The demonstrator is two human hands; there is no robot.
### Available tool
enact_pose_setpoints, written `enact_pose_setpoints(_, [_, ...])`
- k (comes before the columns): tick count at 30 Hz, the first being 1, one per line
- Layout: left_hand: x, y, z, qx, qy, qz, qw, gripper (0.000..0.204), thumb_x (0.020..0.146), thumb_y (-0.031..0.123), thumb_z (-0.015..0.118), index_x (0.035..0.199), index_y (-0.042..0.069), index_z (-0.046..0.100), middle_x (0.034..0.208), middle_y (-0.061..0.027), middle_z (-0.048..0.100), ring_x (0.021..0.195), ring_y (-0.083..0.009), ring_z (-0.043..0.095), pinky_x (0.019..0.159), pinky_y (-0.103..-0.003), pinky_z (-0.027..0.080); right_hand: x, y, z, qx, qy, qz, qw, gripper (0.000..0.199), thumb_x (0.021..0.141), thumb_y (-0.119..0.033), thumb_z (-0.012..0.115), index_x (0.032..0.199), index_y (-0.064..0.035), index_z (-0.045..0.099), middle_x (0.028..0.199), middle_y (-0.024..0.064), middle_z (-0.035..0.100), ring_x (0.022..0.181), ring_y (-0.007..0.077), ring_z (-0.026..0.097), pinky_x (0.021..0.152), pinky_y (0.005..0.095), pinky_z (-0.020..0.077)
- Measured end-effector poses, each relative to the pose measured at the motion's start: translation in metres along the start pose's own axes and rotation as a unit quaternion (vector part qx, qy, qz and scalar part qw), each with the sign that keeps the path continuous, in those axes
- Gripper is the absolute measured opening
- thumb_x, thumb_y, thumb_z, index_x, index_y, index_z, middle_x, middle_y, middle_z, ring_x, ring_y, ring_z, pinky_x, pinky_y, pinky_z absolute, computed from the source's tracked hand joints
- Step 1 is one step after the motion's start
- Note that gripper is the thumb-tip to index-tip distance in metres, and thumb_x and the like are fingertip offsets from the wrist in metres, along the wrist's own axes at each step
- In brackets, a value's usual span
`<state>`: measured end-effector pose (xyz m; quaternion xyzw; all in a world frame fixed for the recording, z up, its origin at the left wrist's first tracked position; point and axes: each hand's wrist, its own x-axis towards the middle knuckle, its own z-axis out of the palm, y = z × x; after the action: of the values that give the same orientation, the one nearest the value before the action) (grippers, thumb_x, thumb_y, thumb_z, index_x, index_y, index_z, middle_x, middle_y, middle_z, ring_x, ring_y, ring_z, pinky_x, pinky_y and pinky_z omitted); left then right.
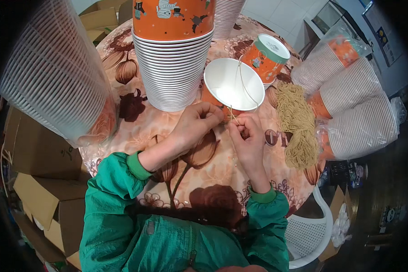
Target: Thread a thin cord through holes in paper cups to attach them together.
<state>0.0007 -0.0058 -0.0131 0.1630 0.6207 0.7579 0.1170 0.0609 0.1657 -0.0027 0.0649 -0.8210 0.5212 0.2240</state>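
An orange paper bucket (234, 84) with a white inside lies tilted on the table, its mouth turned toward me. A thin tan string (243, 80) hangs in a loop across its opening and comes to the near rim. Both hands meet there. My left hand (196, 126) is closed in a pinch at the string beside the bucket's near wall, its fingertips partly hidden. My right hand (249, 144) pinches the string just below the rim, fingers curled. Behind the bucket, another orange bucket (264, 56) stands upside down, its green-edged base up, with a string looped on it.
A tall stack of nested buckets (170, 72) rises behind my left hand. A plastic-wrapped stack (59, 77) stands at the left; more wrapped stacks (358, 124) lie at the right. Bundled tan strings (298, 124) lie right of the bucket. Cardboard boxes (43, 145) and a white chair (309, 233) flank the table.
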Motion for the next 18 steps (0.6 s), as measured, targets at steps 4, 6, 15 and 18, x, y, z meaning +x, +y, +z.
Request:
enact_pose_setpoints(4, [0.000,0.014,0.010,-0.066,-0.018,-0.101,0.993,0.016,0.098,0.013,0.071,0.105,-0.001,0.071,0.095,-0.0020,0.070,0.082,-0.0061,0.062,0.073,-0.021,0.050,-0.001,-0.003,0.002,-0.111,0.025,-0.090,0.989,0.010,0.087,0.000,0.072,0.091,-0.0032,0.063,0.094,0.0063,0.057,0.075,0.0168,0.057,0.063,0.0297,0.0467])
enact_pose_setpoints(6, [0.002,0.010,0.014,-0.055,-0.012,-0.099,0.993,0.017,0.098,0.013,0.071,0.106,-0.001,0.071,0.094,-0.0024,0.070,0.081,-0.0068,0.063,0.072,-0.021,0.050,0.000,-0.005,0.001,-0.143,0.028,-0.120,0.982,0.011,0.086,0.000,0.071,0.091,-0.0033,0.062,0.094,0.0074,0.057,0.078,0.0206,0.058,0.066,0.0330,0.0475])
enact_pose_setpoints(15, [0.007,0.003,0.014,-0.201,-0.030,-0.112,0.973,0.014,0.095,0.012,0.074,0.100,-0.001,0.071,0.083,-0.0030,0.069,0.065,-0.0074,0.059,0.058,-0.021,0.045,0.000,-0.008,-0.006,-0.213,0.018,-0.139,0.967,0.012,0.086,-0.004,0.072,0.095,-0.0046,0.064,0.090,0.0084,0.058,0.082,0.0279,0.059,0.071,0.0403,0.0461])
enact_pose_setpoints(18, [0.005,0.007,0.009,-0.186,-0.033,-0.125,0.974,0.010,0.097,0.008,0.071,0.101,-0.001,0.070,0.085,-0.0059,0.070,0.070,-0.0110,0.065,0.066,-0.024,0.053,0.001,-0.010,-0.014,-0.227,0.011,-0.122,0.966,0.010,0.088,-0.007,0.071,0.096,-0.0054,0.065,0.086,0.0075,0.058,0.080,0.0275,0.059,0.070,0.0402,0.0441])
